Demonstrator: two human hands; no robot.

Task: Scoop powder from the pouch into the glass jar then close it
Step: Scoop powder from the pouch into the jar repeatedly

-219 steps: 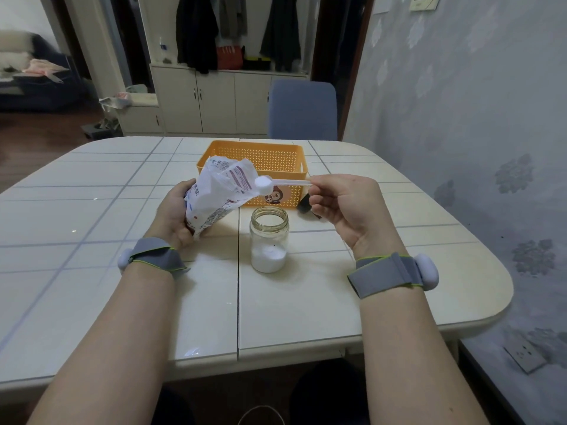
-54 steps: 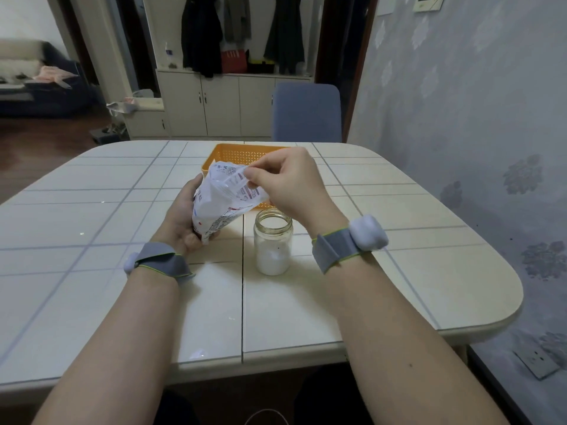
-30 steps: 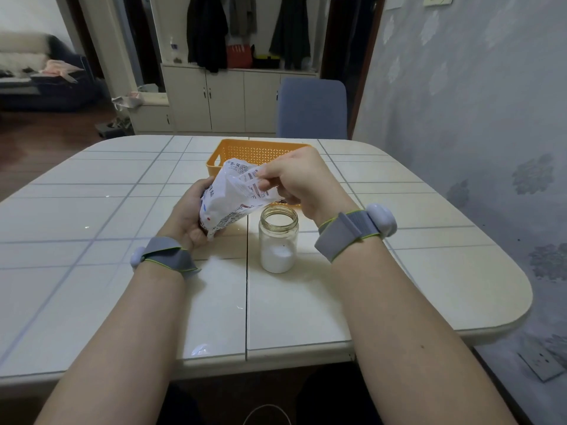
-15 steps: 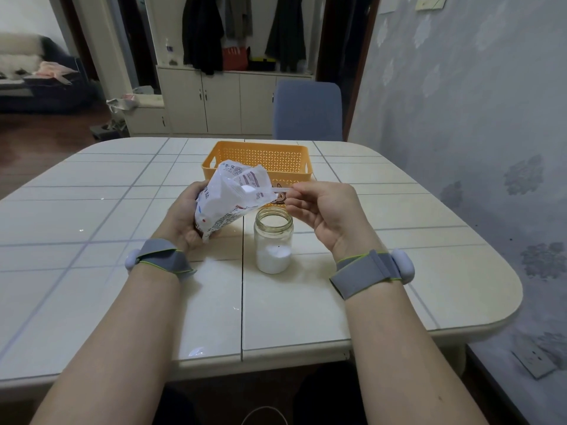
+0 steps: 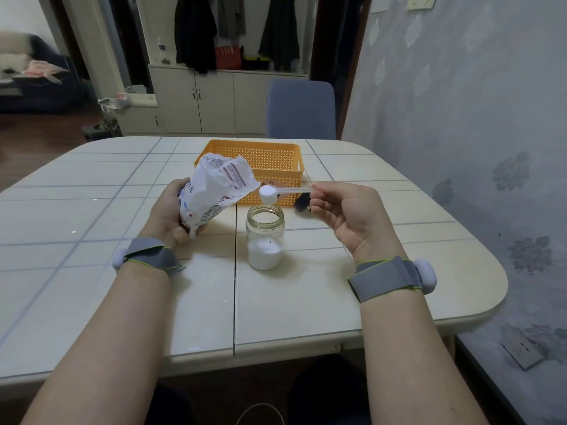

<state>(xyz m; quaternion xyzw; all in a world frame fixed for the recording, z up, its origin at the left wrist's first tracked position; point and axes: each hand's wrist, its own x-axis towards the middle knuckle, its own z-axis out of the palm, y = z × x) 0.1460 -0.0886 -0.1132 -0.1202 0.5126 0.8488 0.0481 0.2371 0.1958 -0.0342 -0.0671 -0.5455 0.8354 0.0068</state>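
Head cam: right grip (image 5: 346, 216) pinches full scoop (image 5: 288, 190) just above jar (image 5: 264, 240), left grip (image 5: 170, 213) clamps pouch (image 5: 214, 191); wobble cd spill powder (image 5: 267, 193).

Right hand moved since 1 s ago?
Yes. The right hand has pulled rightward out of the pouch; it now sits right of the jar, spoon over it.

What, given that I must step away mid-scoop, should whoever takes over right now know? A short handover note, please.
The left hand grips the pouch, tilted, mouth open toward the glass jar.
The right hand pinches the spoon by its handle, bowl heaped with powder over the jar's open mouth.
The jar stands upright on the table, partly filled.
Left: tip this scoop in, close the jar. A dark object beside the orange basket may be the lid; cannot tell.
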